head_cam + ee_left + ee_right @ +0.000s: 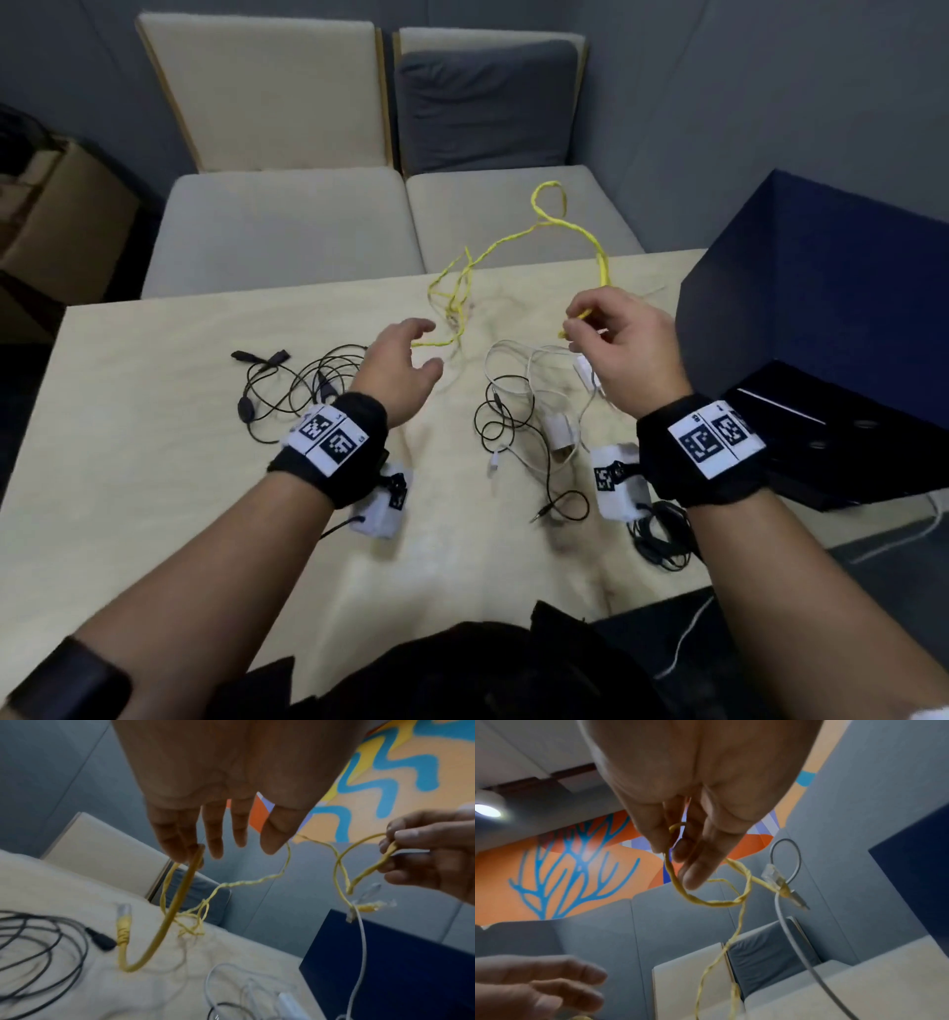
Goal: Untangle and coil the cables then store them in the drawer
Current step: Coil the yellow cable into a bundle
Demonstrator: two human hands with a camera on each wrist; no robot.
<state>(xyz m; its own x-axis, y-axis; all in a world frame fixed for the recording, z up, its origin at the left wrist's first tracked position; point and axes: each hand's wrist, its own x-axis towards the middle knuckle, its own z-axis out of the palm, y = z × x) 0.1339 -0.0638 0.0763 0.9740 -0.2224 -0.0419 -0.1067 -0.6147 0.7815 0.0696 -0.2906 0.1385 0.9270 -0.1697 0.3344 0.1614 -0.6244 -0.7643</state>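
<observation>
A yellow cable (549, 221) rises from the table (154, 488) in a twisted loop between my hands. My right hand (577, 321) pinches it near one end; in the right wrist view the right hand (677, 858) has thumb and fingers curled round the yellow cable (706, 901), whose clear plug (772, 874) dangles beside a white cable (782, 923). My left hand (429, 344) hovers with relaxed fingers; in the left wrist view the yellow cable (177, 902) hangs over one fingertip of the left hand (218, 850). The dark blue drawer unit (821, 334) stands at the right.
A tangle of black cables (287, 390) lies left of my left wrist. White and black cables (534, 411) lie mixed in the middle, with another black bundle (662, 534) near the front right edge. Cushioned seats (287, 226) stand beyond the table. A cardboard box (67, 205) is far left.
</observation>
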